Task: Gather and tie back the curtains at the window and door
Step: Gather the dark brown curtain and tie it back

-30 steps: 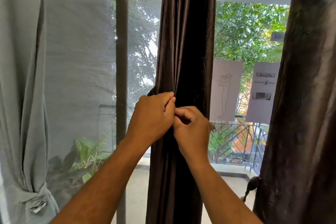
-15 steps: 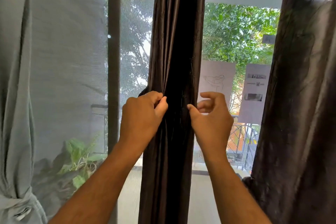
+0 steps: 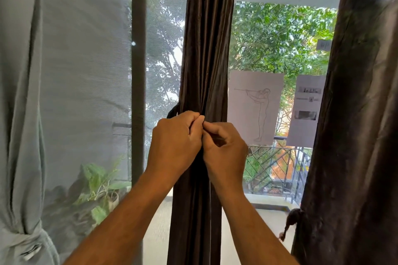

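A dark brown curtain (image 3: 206, 49) hangs gathered into a narrow column in the middle of the view. My left hand (image 3: 174, 144) and my right hand (image 3: 226, 148) meet in front of it at mid height, fingers pinched together on a thin dark tie band (image 3: 172, 111) that loops round the curtain's left side. Most of the band is hidden by my hands. A second brown curtain (image 3: 355, 135) on the right is bound low down by a knotted tie (image 3: 290, 219). A grey curtain (image 3: 19, 114) on the left is tied near the bottom.
A mesh screen (image 3: 86, 71) and a dark vertical frame post (image 3: 137, 71) stand left of the middle curtain. Two paper sheets (image 3: 254, 105) are stuck on the glass at right. Outside are a balcony railing (image 3: 275, 168), potted plants (image 3: 101, 187) and trees.
Half a second ago my right hand was open and apart from the left, beside the curtain. It has come back to the left hand and both now pinch together at the curtain's front.
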